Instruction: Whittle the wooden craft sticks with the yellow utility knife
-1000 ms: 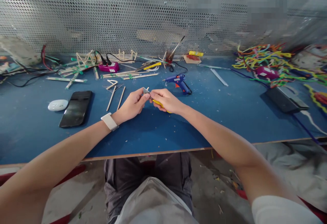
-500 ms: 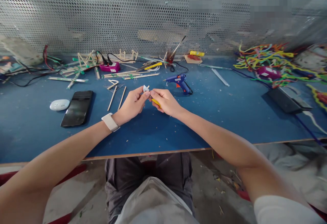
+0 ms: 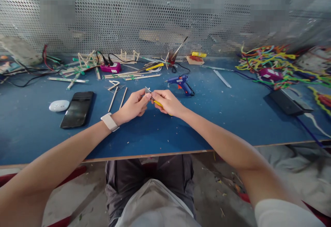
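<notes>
My right hand (image 3: 168,102) is closed round a yellow utility knife (image 3: 158,103), its grey blade (image 3: 147,90) pointing left and up. My left hand (image 3: 134,103) pinches a small wooden stick (image 3: 149,89), of which only a pale tip shows behind the blade. Both hands meet above the blue table (image 3: 144,134), thumbs close together at the blade. Just left of my left hand lie two loose wooden sticks (image 3: 113,99) and a small joined stick frame (image 3: 113,85). A blue hot glue gun (image 3: 182,82) rests on the table to the right of my hands.
On the left are a black phone (image 3: 77,109) and a white mouse (image 3: 59,106). Along the back stand a purple power strip (image 3: 111,68), stick bundles, another yellow cutter (image 3: 155,67) and a cup with brushes (image 3: 171,59). Colourful cords (image 3: 269,59) and a dark box (image 3: 287,101) lie right.
Both hands stay nearly in place, still together. The knife blade has tilted slightly against the stick, and the whole view has shifted a little.
</notes>
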`<state>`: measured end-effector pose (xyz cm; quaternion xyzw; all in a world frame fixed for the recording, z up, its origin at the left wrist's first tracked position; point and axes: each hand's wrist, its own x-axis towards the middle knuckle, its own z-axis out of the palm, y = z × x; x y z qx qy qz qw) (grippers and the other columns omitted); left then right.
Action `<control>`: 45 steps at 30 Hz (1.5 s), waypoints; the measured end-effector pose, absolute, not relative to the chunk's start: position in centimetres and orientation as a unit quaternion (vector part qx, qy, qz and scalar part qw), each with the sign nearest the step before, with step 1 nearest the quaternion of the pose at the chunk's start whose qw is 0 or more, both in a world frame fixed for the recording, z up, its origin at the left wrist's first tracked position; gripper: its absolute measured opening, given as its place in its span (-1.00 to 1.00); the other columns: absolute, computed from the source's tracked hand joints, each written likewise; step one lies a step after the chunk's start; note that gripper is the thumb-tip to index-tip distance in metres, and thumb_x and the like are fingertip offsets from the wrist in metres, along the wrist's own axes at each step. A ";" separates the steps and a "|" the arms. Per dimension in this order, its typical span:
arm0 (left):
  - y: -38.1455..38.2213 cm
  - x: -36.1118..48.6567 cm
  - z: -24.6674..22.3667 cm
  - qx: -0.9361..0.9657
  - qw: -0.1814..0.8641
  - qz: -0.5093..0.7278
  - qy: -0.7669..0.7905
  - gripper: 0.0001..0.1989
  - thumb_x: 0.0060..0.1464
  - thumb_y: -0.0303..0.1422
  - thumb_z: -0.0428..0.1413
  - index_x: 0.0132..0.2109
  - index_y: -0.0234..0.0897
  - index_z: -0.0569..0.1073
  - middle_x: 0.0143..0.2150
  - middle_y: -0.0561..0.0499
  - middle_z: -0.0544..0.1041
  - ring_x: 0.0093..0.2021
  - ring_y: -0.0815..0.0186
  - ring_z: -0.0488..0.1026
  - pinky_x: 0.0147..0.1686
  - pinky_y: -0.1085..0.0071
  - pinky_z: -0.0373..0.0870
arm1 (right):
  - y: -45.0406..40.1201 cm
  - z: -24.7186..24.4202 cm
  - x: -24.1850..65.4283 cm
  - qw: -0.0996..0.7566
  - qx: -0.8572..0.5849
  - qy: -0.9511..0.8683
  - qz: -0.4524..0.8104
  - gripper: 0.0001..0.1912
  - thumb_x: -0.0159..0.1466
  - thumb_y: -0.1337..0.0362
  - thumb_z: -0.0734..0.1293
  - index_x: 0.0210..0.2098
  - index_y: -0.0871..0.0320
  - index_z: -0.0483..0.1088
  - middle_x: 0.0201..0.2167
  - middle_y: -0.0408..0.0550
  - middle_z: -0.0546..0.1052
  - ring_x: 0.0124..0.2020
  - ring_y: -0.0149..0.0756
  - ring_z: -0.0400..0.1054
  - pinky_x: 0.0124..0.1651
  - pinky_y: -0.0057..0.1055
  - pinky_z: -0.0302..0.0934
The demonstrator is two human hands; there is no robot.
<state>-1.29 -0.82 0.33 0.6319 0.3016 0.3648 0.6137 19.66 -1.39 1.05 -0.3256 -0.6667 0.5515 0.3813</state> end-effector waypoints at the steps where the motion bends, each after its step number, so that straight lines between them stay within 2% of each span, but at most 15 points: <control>1: -0.7 -1.4 0.4 0.637 0.619 0.352 0.296 -0.34 0.33 0.35 0.31 -0.13 -0.12 0.32 -0.51 0.35 0.03 -0.65 0.52 -0.06 -0.70 0.55 0.01 | -1.3 1.2 19.9 0.370 -0.323 -0.670 0.557 -0.37 0.58 -0.32 0.40 -0.29 0.10 0.41 -0.64 -0.33 0.26 -0.70 -0.51 0.04 -0.71 -0.55 0.00; 6: -0.7 -2.0 0.7 0.660 0.624 0.308 0.285 -0.36 0.38 0.33 0.28 -0.10 -0.18 0.39 -0.48 0.32 0.07 -0.64 0.53 -0.03 -0.70 0.55 0.07 | -1.2 2.1 20.9 0.328 -0.321 -0.679 0.573 -0.41 0.63 -0.23 0.38 -0.30 0.12 0.43 -0.65 -0.32 0.28 -0.71 -0.52 0.06 -0.71 -0.57 -0.01; 13: -0.7 -2.2 1.0 0.660 0.633 0.277 0.296 -0.37 0.37 0.29 0.33 -0.15 -0.17 0.34 -0.50 0.32 0.06 -0.64 0.52 0.00 -0.70 0.57 0.09 | -1.1 2.4 21.2 0.293 -0.334 -0.684 0.579 -0.46 0.69 -0.11 0.35 -0.29 0.14 0.44 -0.67 -0.32 0.26 -0.70 -0.51 0.03 -0.71 -0.58 -0.03; 19: -0.5 -1.8 0.3 0.667 0.592 0.343 0.294 -0.33 0.34 0.36 0.30 -0.17 -0.16 0.35 -0.55 0.33 0.08 -0.66 0.51 0.01 -0.72 0.56 0.10 | -1.3 1.7 20.4 0.355 -0.324 -0.672 0.563 -0.41 0.65 -0.22 0.37 -0.30 0.12 0.41 -0.64 -0.34 0.25 -0.69 -0.51 0.07 -0.68 -0.56 0.01; 27: -0.7 -1.1 0.0 0.676 0.542 0.407 0.291 -0.38 0.45 0.30 0.23 -0.20 -0.13 0.30 -0.61 0.33 0.10 -0.70 0.49 0.04 -0.72 0.53 0.09 | -1.8 0.7 19.1 0.424 -0.332 -0.663 0.519 -0.33 0.58 -0.36 0.37 -0.32 0.09 0.38 -0.64 -0.32 0.29 -0.70 -0.51 0.08 -0.67 -0.52 0.00; 33: -1.0 -0.9 0.0 0.660 0.550 0.409 0.305 -0.41 0.48 0.26 0.21 -0.22 -0.11 0.28 -0.61 0.33 0.07 -0.71 0.48 0.00 -0.73 0.51 0.03 | -2.1 0.9 18.9 0.440 -0.348 -0.664 0.494 -0.31 0.57 -0.39 0.37 -0.35 0.08 0.37 -0.64 -0.29 0.31 -0.68 -0.49 0.11 -0.65 -0.49 0.01; 41: -1.3 -0.5 -0.2 0.671 0.488 0.464 0.310 -0.37 0.48 0.29 0.20 -0.26 -0.14 0.30 -0.59 0.28 0.13 -0.67 0.47 0.06 -0.69 0.48 0.05 | -2.9 1.2 18.3 0.463 -0.355 -0.661 0.472 -0.30 0.58 -0.40 0.34 -0.36 0.07 0.36 -0.62 -0.27 0.30 -0.63 -0.45 0.13 -0.61 -0.48 0.02; 45: -1.4 -0.2 -0.4 0.662 0.493 0.475 0.303 -0.39 0.48 0.27 0.21 -0.24 -0.14 0.34 -0.60 0.29 0.12 -0.70 0.48 0.05 -0.70 0.48 0.04 | -3.3 1.2 17.9 0.477 -0.370 -0.656 0.453 -0.28 0.57 -0.43 0.31 -0.35 0.07 0.36 -0.61 -0.26 0.30 -0.61 -0.44 0.15 -0.61 -0.49 0.02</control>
